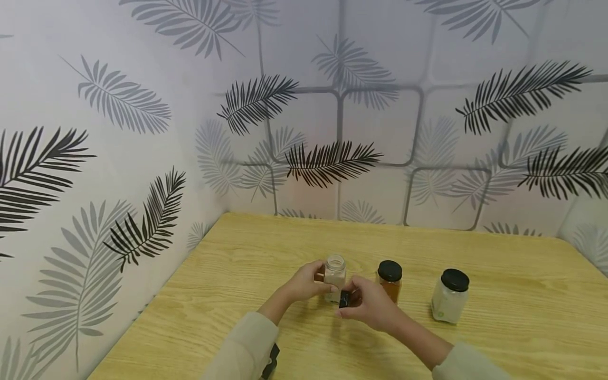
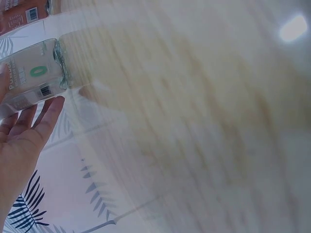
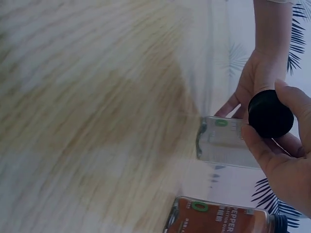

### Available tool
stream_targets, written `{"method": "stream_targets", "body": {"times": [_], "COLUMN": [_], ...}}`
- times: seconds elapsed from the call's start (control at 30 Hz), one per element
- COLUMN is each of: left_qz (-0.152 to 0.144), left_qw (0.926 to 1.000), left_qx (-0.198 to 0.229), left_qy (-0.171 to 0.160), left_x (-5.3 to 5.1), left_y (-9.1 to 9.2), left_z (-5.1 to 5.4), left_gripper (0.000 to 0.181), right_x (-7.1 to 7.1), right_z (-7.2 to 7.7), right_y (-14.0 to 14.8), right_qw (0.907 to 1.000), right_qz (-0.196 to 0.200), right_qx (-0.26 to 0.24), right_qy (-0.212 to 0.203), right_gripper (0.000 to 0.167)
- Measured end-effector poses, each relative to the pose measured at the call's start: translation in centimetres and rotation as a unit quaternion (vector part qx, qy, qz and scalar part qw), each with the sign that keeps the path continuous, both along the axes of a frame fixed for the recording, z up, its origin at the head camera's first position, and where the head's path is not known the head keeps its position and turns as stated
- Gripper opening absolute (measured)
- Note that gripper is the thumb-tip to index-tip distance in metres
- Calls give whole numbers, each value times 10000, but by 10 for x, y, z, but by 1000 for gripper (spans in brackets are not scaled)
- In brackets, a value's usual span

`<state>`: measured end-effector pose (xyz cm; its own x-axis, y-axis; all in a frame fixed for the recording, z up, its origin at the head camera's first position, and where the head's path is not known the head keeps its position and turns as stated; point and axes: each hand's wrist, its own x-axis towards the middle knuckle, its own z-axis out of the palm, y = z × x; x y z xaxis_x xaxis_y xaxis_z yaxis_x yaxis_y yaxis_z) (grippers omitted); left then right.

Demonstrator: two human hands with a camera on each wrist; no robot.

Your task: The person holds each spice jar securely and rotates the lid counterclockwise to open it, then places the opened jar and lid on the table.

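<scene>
An uncapped glass jar (image 1: 335, 278) with pale contents stands on the table, and my left hand (image 1: 306, 282) grips its side. In the left wrist view, the fingers of my left hand (image 2: 24, 131) lie around the jar (image 2: 34, 73), which has a green mark on its label. My right hand (image 1: 372, 306) pinches a black lid (image 1: 344, 299) just right of the jar, apart from its mouth. The right wrist view shows the lid (image 3: 270, 114) between the thumb and fingers of my right hand (image 3: 286, 155), with the jar (image 3: 226, 143) beyond it.
A black-lidded jar of reddish-brown contents (image 1: 390, 289) stands just behind my right hand. Farther right is a black-lidded jar of pale contents (image 1: 448, 302). The wooden table (image 1: 247, 253) meets patterned walls at the back and left.
</scene>
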<state>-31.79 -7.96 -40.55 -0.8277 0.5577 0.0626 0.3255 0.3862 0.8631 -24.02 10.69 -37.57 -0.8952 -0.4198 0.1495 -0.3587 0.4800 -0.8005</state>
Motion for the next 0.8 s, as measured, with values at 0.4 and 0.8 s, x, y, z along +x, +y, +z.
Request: {"method": "stream_targets", "body": {"times": [0.4,0.8], "left_qz": [148,214], "left_qw": [9998,9997], "left_qx": [-89,-144], "left_qy": [-56,-10], "left_x": [1,1], "left_y": [4,4], "left_z": [3,3], "left_gripper": [50,50], "right_x": [-1,-2], "right_z": [-13,-22], "right_y": [2,-5], "right_qw": [9993,9994], "right_qz": [150,176], "right_qx": [-132,284], "right_qy": [-323,-108], "right_gripper": [36,32]}}
